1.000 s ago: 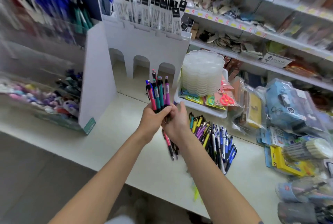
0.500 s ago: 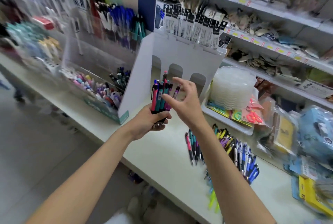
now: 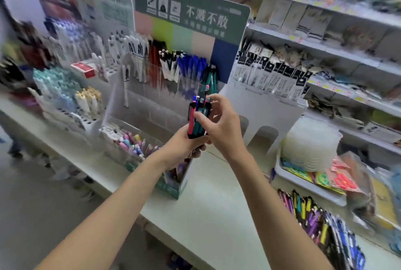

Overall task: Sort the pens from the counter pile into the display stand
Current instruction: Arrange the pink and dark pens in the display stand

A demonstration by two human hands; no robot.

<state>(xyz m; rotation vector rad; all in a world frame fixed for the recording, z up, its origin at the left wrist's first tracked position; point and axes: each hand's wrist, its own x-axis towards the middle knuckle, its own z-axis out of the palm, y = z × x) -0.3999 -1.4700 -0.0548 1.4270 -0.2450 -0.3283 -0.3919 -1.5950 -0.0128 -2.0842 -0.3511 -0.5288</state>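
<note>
The bundle of pink, teal and blue plastic click pens (image 3: 198, 119) is in the air just in front of the clear acrylic display stand with the green header sign (image 3: 204, 18). It stands upright, with the push buttons on top. My left hand (image 3: 183, 147) grips the bundle around its lower half, with the fingers closed round the barrels. My right hand (image 3: 220, 123) is at the upper half, thumb and fingers curled on the pens. I think it pinches one pen to pull it out, but my fingers cover it, so I cannot tell which colour.

As I judge it, the work is not far along. The upper row of the stand already holds blue-capped pens (image 3: 191, 64) and, at its right end, a few dark teal pens (image 3: 211, 78). I cannot tell how many of these came from the counter. No pen from the bundle is in a slot at this moment.

To the right of the stand and nearer to me, the loose pile of purple, yellow, blue and pink pens (image 3: 314, 224) lies flat on the white tabletop (image 3: 208, 200). The pile looks large, so most of the sorting is left.

Just right of the stand is a white cardboard box with arched cut-outs (image 3: 267, 109). Farther right of it is a stack of clear plastic containers (image 3: 310, 141).
</note>
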